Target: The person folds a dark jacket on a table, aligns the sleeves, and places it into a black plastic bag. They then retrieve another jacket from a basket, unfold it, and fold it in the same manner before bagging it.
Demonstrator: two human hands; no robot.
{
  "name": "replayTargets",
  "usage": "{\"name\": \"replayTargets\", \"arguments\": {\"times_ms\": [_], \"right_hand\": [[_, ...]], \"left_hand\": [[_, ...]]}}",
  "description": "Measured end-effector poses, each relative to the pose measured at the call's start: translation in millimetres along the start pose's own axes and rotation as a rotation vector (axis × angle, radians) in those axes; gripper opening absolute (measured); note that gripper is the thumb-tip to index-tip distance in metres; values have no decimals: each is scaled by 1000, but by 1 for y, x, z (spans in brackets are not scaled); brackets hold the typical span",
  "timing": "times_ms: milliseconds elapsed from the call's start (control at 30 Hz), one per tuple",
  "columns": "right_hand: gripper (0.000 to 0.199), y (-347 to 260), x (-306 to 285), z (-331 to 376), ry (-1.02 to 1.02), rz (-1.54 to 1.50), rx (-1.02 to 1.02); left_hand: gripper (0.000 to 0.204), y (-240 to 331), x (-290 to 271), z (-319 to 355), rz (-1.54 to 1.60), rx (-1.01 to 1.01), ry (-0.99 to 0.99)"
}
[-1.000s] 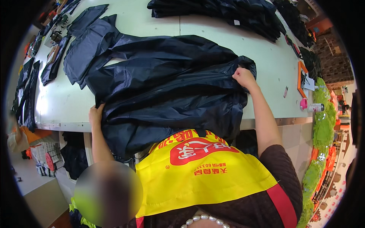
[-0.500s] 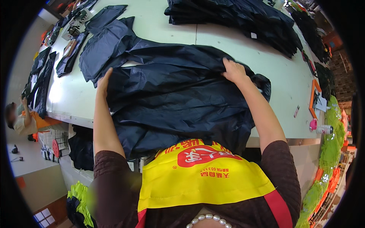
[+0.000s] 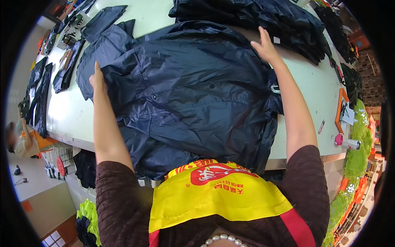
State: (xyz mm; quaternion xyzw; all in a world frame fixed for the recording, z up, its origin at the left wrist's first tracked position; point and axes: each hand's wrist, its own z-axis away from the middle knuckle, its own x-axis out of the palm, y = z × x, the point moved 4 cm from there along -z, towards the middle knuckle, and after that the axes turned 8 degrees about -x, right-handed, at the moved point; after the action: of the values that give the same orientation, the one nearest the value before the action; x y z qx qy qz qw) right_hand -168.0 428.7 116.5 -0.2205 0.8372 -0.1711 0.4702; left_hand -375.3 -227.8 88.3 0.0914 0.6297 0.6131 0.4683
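Note:
A dark navy rain jacket (image 3: pixel 193 82) of thin, shiny cloth lies spread across the table in front of me, its near part hanging over the front edge. At its left side my left hand (image 3: pixel 98 78) is closed on the jacket's edge, seen side-on with one digit pointing up. My right hand (image 3: pixel 265 47) is open past the jacket's upper right edge, thumb and fingers apart and nothing in them. Under and beyond the left side lies a folded dark garment piece (image 3: pixel 94 57).
A thick pile of dark garments (image 3: pixel 255 20) lies at the far side of the white table (image 3: pixel 304 111). On the right are an orange frame (image 3: pixel 341 109), a pink roll (image 3: pixel 338 139) and bright green cloth (image 3: pixel 358 140). Another person (image 3: pixel 24 142) works at far left.
The jacket was bunched in folds and is now spread wide and flatter, reaching farther back. My right hand has let go and moved up and right; my left moved slightly left.

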Motion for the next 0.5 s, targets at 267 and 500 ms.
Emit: {"name": "replayTargets", "arguments": {"times_ms": [267,500], "right_hand": [[32,-83,36,143,-523,410,-88],[15,-45,1,185,-550,216,129]], "left_hand": [[40,-35,77,367,-108,1432,-722],[59,-117,66,390,-675,1451,-782]]}}
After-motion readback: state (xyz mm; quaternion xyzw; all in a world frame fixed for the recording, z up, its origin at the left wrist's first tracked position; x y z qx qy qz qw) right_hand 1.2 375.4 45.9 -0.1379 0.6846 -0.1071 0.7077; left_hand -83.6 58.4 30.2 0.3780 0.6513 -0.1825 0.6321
